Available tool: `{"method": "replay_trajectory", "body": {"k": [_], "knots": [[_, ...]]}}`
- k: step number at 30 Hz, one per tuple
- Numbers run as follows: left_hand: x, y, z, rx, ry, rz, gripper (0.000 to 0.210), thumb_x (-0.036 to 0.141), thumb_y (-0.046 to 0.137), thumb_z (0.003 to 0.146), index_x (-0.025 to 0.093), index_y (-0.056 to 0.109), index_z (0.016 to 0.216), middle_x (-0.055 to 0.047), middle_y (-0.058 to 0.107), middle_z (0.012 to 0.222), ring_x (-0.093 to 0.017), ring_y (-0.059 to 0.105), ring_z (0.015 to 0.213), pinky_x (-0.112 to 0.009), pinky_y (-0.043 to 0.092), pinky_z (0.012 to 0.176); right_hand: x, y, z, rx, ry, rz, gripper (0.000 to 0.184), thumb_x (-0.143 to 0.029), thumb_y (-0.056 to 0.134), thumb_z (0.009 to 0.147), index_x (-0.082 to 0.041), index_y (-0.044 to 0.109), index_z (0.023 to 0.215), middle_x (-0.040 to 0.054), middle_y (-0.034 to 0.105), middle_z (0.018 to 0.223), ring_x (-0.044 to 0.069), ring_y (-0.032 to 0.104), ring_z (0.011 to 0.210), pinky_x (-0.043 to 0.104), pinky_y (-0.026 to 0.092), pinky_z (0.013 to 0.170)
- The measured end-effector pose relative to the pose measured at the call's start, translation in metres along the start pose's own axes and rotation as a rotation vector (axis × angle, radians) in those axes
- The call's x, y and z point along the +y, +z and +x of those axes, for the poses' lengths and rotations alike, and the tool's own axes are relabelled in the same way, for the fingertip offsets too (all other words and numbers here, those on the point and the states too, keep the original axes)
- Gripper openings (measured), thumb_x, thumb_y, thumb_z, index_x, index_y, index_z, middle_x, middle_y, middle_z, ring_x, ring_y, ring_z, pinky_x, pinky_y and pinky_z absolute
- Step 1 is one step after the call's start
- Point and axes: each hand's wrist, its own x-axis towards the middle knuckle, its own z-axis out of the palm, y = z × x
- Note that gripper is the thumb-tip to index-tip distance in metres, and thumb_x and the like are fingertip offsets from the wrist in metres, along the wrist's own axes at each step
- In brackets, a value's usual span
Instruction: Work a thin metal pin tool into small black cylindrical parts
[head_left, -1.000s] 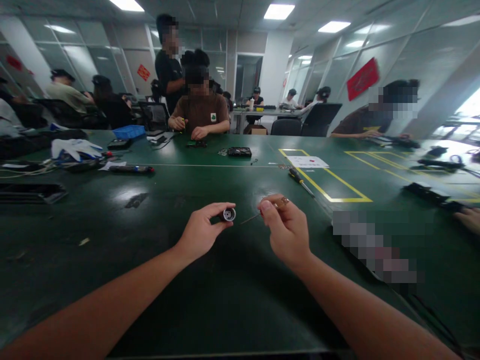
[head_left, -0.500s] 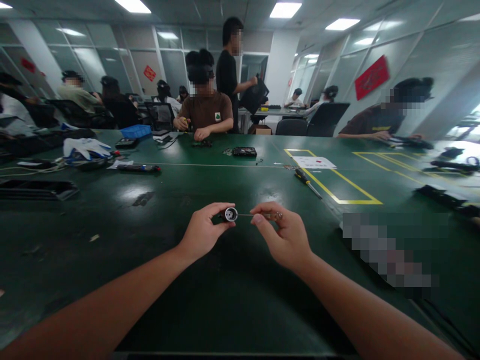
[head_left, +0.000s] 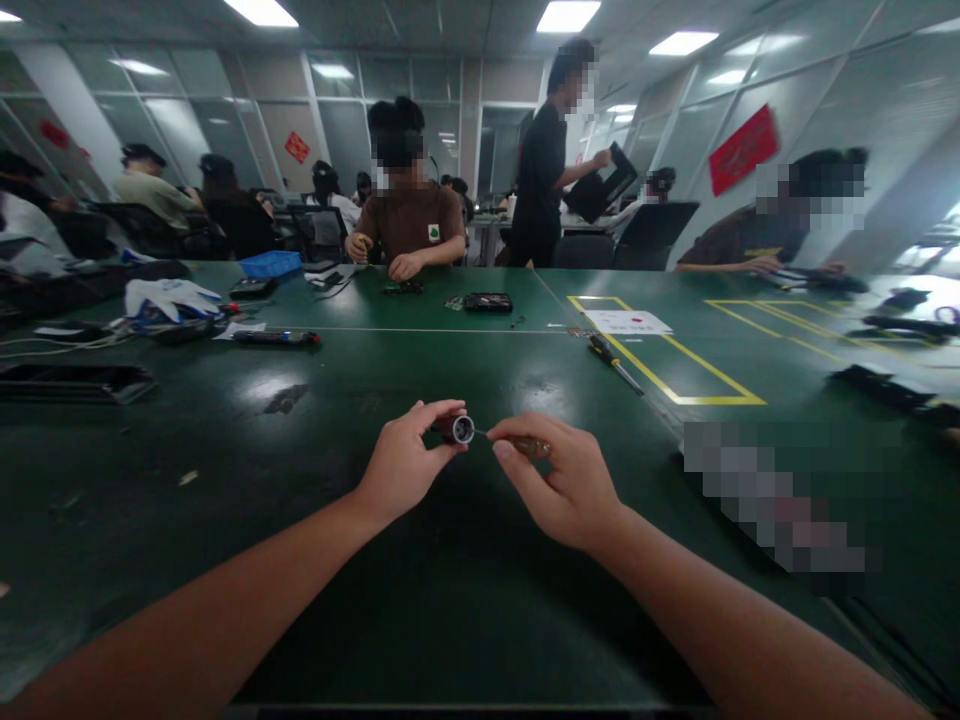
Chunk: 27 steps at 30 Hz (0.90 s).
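Note:
My left hand (head_left: 409,450) pinches a small dark cylinder with a pale round rim (head_left: 463,430) between thumb and fingers. The cylinder's open end faces me, and small parts show inside it. My right hand (head_left: 566,475) is closed on the clear brownish handle of a small screwdriver (head_left: 534,446). Its thin shaft points left, and the tip is at the rim of the cylinder; whether it touches inside, I cannot tell. Both hands are held above the green table (head_left: 442,610).
Farther right lies a black-and-yellow screwdriver (head_left: 615,364) beside yellow tape and a white paper (head_left: 628,322). A blurred-out long object (head_left: 772,510) lies at the right. White-blue gloves (head_left: 172,300), a pen-like tool (head_left: 276,338) and a black tray (head_left: 75,383) are at the left. A co-worker (head_left: 409,220) sits opposite.
My right hand has tilted the screwdriver and brought it slightly closer to the cylinder. The cylinder has turned a little in my left hand. A standing person has walked right in the background.

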Motion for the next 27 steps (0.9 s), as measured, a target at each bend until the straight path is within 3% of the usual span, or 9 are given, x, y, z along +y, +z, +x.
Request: {"method": "replay_trajectory", "body": {"k": [3, 10, 16, 27], "knots": [[-0.0019, 0.0006, -0.0004, 0.000, 0.023, 0.025, 0.033, 0.017, 0.079, 0.081, 0.024, 0.073, 0.113, -0.003, 0.078, 0.112, -0.023, 0.072, 0.107, -0.054, 0.031, 0.122, 0.0003, 0.0004, -0.0007, 0.033, 0.012, -0.007, 0.011, -0.022, 0.058, 0.096, -0.021, 0.069, 0.098, 0.0034, 0.073, 0.084, 0.017, 0.068, 0.071, 0.029, 0.050, 0.067], [-0.0040, 0.0008, -0.0007, -0.015, 0.057, 0.022, 0.034, 0.018, 0.078, 0.082, 0.025, 0.072, 0.114, -0.003, 0.077, 0.113, -0.023, 0.071, 0.107, -0.052, 0.033, 0.121, 0.0056, 0.0029, 0.0013, -0.039, 0.033, -0.013, 0.012, -0.022, 0.057, 0.096, -0.021, 0.069, 0.098, 0.0040, 0.074, 0.084, 0.018, 0.069, 0.074, 0.030, 0.051, 0.069], [-0.0026, -0.0005, 0.0001, -0.012, 0.042, -0.027, 0.035, 0.016, 0.079, 0.081, 0.023, 0.072, 0.115, -0.005, 0.074, 0.116, -0.024, 0.068, 0.111, -0.043, 0.051, 0.103, 0.0019, 0.0024, 0.0010, -0.007, 0.025, -0.010, 0.012, -0.022, 0.057, 0.096, -0.021, 0.069, 0.098, 0.0038, 0.074, 0.084, 0.017, 0.069, 0.072, 0.030, 0.051, 0.066], [-0.0043, 0.0003, -0.0009, -0.008, 0.032, -0.017, 0.035, 0.015, 0.079, 0.080, 0.024, 0.073, 0.113, -0.005, 0.075, 0.113, -0.024, 0.068, 0.108, -0.042, 0.051, 0.100, 0.0004, 0.0016, 0.0004, 0.012, 0.018, 0.001, 0.012, -0.022, 0.058, 0.096, -0.021, 0.070, 0.097, 0.0037, 0.075, 0.084, 0.017, 0.069, 0.071, 0.030, 0.052, 0.068]]}}
